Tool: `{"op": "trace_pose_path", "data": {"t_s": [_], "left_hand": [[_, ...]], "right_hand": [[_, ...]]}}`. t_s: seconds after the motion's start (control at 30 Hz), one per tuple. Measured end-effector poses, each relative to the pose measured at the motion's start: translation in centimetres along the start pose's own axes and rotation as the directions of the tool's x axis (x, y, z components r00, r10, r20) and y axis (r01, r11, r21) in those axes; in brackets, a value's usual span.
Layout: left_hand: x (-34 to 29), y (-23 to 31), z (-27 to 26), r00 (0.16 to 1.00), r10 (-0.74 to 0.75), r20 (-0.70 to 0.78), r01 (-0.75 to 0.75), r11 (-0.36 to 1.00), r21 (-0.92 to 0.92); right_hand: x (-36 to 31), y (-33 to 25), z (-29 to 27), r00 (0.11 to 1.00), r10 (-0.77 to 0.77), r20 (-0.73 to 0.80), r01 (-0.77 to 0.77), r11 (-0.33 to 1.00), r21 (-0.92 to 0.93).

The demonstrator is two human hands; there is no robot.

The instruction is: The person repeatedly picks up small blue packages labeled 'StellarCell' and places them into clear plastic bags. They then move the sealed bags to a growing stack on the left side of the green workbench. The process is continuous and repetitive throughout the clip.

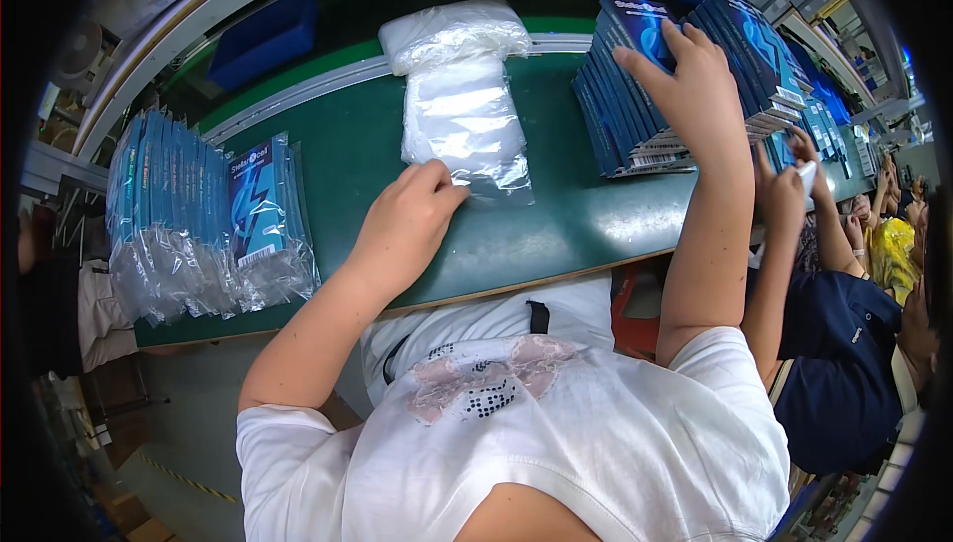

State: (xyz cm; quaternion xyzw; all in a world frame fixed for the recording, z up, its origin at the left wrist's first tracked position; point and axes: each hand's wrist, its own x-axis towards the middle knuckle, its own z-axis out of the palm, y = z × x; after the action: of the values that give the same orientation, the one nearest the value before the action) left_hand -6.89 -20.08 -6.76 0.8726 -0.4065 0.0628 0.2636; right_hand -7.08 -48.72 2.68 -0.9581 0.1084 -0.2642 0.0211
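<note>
My left hand is at the near left corner of a stack of clear plastic bags, its fingers curled and pinched at the edge of a bag. The bags lie overlapping in the middle of the green table, with a thick bundle of folded plastic at their far end. My right hand reaches over a tall stack of flat blue boxes on the right. Its thumb and fingers are spread above the top box; whether they touch it I cannot tell.
At the left stands a row of bagged blue boxes, with one bagged box facing up. A second stack of blue boxes rises at the right. A co-worker in dark clothing sits close by there. A blue bin is behind the table.
</note>
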Motion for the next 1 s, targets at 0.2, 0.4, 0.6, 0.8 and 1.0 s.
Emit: {"op": "trace_pose_path", "data": {"t_s": [0.2, 0.4, 0.6, 0.8, 1.0], "left_hand": [[0.6, 0.1, 0.9, 0.965, -0.257, -0.046, 0.231, 0.923, -0.309], [0.8, 0.8, 0.8, 0.918, -0.392, -0.053, 0.320, 0.815, -0.483], [1.2, 0.8, 1.1, 0.906, -0.408, -0.113, 0.299, 0.805, -0.512], [1.1, 1.2, 0.8, 0.900, -0.429, -0.078, 0.302, 0.743, -0.598], [-0.2, 0.3, 0.3, 0.849, -0.529, 0.008, 0.442, 0.702, -0.558]], "right_hand": [[-1.0, -0.9, -2.1, 0.997, -0.054, -0.062, 0.071, 0.948, 0.309], [-5.8, -4.0, -3.7, 0.994, 0.028, 0.104, -0.105, 0.069, 0.992], [-11.1, -3.6, 1.6, 0.632, -0.473, 0.614, -0.768, -0.487, 0.415], [-12.7, -5.2, 5.0, 0.511, -0.532, 0.675, -0.847, -0.447, 0.288], [-12.3, -4.5, 4.7, 0.537, -0.397, 0.744, -0.828, -0.417, 0.375]]}}
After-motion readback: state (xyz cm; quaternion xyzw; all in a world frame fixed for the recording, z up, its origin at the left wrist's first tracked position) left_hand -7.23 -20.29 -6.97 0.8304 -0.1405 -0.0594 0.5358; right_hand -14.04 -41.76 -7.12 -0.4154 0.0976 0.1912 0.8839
